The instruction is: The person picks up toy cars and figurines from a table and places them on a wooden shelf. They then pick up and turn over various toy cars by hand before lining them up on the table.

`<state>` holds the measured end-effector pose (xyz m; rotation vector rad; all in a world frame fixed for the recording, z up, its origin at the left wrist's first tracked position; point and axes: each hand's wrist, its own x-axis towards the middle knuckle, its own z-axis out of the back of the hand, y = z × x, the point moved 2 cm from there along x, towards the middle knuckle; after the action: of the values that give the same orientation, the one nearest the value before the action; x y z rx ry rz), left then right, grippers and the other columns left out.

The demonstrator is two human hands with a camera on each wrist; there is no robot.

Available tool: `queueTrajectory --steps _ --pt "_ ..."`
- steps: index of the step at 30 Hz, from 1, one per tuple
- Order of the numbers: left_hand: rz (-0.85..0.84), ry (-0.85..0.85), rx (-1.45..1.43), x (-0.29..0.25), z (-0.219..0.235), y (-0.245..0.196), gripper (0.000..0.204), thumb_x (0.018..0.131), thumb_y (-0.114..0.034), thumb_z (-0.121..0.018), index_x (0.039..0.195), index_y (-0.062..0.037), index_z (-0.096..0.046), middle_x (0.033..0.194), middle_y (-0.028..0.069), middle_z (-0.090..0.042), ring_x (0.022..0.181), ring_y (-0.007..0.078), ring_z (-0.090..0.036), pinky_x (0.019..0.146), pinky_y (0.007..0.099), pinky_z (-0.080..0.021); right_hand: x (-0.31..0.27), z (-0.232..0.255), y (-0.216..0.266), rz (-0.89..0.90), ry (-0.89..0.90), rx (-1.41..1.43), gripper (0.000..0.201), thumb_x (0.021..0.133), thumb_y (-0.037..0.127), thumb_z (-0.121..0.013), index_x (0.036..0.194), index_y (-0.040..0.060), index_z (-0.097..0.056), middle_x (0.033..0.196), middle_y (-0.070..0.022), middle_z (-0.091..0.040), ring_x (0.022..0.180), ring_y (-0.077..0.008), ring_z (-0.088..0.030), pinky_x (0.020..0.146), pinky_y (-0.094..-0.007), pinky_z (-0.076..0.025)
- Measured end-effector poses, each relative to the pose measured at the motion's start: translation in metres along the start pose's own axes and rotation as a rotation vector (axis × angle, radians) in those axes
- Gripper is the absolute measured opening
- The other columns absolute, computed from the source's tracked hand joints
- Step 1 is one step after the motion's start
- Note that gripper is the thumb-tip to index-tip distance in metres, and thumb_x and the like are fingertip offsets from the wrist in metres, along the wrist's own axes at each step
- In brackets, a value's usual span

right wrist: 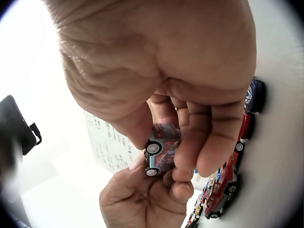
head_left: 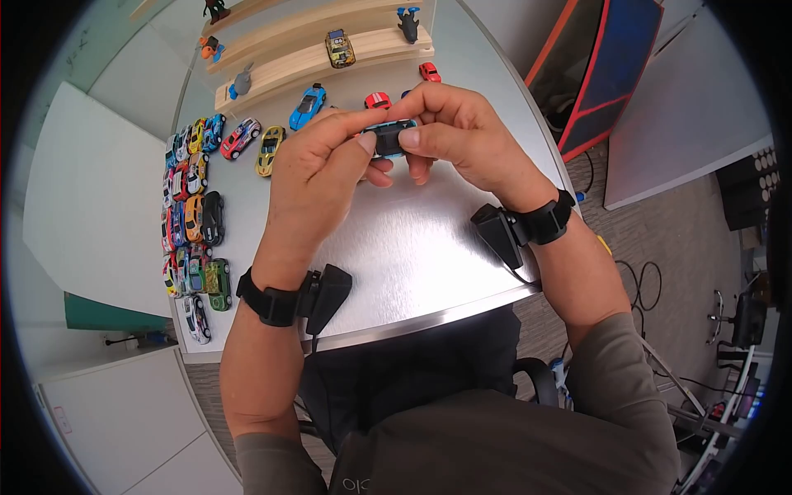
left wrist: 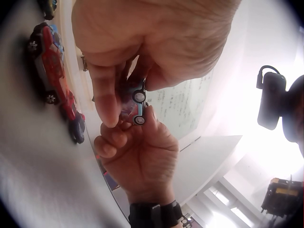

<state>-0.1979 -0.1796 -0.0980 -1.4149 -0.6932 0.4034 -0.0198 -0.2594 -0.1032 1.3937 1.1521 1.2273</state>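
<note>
Between both hands is a small toy car (head_left: 388, 140), its dark underside facing up toward the head camera. The left hand (head_left: 318, 169) pinches one end with thumb and fingers, and the right hand (head_left: 466, 136) pinches the other end. In the right wrist view the car (right wrist: 164, 149) shows a light blue and red printed side with two wheels. The left wrist view shows two wheels of the same car (left wrist: 139, 108) between the fingertips. The car is held above the table, and fingers cover part of its body.
Rows of toy cars (head_left: 194, 210) line the table's left side. Beyond the hands are a blue car (head_left: 308, 106), a yellow car (head_left: 270, 151) and red cars. A wooden tiered rack (head_left: 280, 74) at the back bears a car and small figures. The metal table (head_left: 396, 247) has its edge near the person.
</note>
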Motion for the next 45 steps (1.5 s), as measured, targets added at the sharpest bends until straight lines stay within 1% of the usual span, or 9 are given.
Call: queueTrajectory --steps 8,12,14,27,29,39,41,45 --pt "-0.027 0.008 -0.038 0.0010 0.0020 0.0022 0.031 0.103 -0.005 -0.047 0.125 0.0080 -0.065 0.111 0.0096 -0.062 0.088 0.0190 -0.072 0.077 0.0278 -0.061 -0.0001 -0.0005 0.0007 0.011 0.000 0.004 0.019 0.095 0.011 -0.067 0.111 0.0003 -0.066 0.077 -0.0024 -0.067 0.065 -0.0098 -0.067 0.058 -0.0245 -0.056" --pt "-0.016 -0.001 -0.010 0.0006 -0.0001 0.0000 0.031 0.103 -0.005 -0.048 0.125 0.0077 -0.065 0.110 0.0092 -0.062 0.086 0.0185 -0.072 0.076 0.0274 -0.061 -0.0002 -0.0002 0.0003 0.009 0.005 -0.003 0.020 0.095 0.011 -0.067 0.111 0.0001 -0.066 0.077 -0.0025 -0.067 0.065 -0.0097 -0.067 0.058 -0.0244 -0.056" --pt "-0.016 -0.040 -0.059 0.0013 -0.0019 -0.0009 0.028 0.097 0.000 -0.053 0.120 0.0077 -0.067 0.100 0.0079 -0.060 0.080 0.0175 -0.072 0.069 0.0247 -0.061 -0.0005 -0.0006 0.0013 0.006 0.004 -0.003 0.020 0.095 0.011 -0.067 0.111 0.0001 -0.066 0.077 -0.0024 -0.067 0.065 -0.0097 -0.067 0.058 -0.0244 -0.055" --pt "-0.024 -0.042 -0.040 0.0016 -0.0014 0.0003 0.026 0.098 -0.002 -0.055 0.120 0.0066 -0.068 0.099 0.0074 -0.060 0.079 0.0162 -0.071 0.068 0.0244 -0.061 -0.0007 -0.0010 0.0017 0.004 0.003 0.005 0.019 0.097 0.012 -0.066 0.111 0.0000 -0.066 0.081 -0.0026 -0.068 0.066 -0.0094 -0.066 0.059 -0.0239 -0.055" --pt "-0.027 -0.011 0.002 0.0010 -0.0003 0.0013 0.028 0.103 -0.005 -0.051 0.124 0.0070 -0.066 0.106 0.0077 -0.061 0.084 0.0171 -0.072 0.073 0.0262 -0.060 -0.0005 -0.0007 0.0010 0.003 0.003 0.002 0.019 0.096 0.012 -0.066 0.111 0.0000 -0.066 0.081 -0.0026 -0.068 0.066 -0.0093 -0.066 0.059 -0.0238 -0.055" --pt "-0.015 -0.016 0.003 0.0014 -0.0005 0.0020 0.028 0.103 -0.006 -0.052 0.123 0.0072 -0.066 0.106 0.0078 -0.061 0.084 0.0164 -0.071 0.073 0.0263 -0.060 -0.0008 -0.0019 0.0023 -0.005 0.002 0.003 0.019 0.096 0.013 -0.066 0.110 0.0001 -0.067 0.079 -0.0030 -0.068 0.065 -0.0090 -0.066 0.060 -0.0235 -0.055" --pt "-0.028 -0.046 -0.038 0.0022 -0.0016 0.0018 0.026 0.097 -0.001 -0.058 0.120 0.0071 -0.068 0.096 0.0067 -0.059 0.079 0.0152 -0.070 0.067 0.0241 -0.060 -0.0002 -0.0016 0.0010 -0.005 0.002 0.008 0.018 0.096 0.013 -0.066 0.109 0.0002 -0.067 0.078 -0.0029 -0.068 0.065 -0.0090 -0.066 0.059 -0.0236 -0.055" --pt "-0.039 -0.041 -0.010 0.0020 -0.0016 0.0014 0.026 0.096 0.001 -0.059 0.120 0.0066 -0.068 0.096 0.0060 -0.059 0.080 0.0148 -0.070 0.066 0.0242 -0.060 0.0005 -0.0003 -0.0012 -0.017 0.000 0.043 0.018 0.096 0.013 -0.067 0.108 0.0004 -0.066 0.078 -0.0030 -0.068 0.063 -0.0094 -0.066 0.059 -0.0243 -0.056"
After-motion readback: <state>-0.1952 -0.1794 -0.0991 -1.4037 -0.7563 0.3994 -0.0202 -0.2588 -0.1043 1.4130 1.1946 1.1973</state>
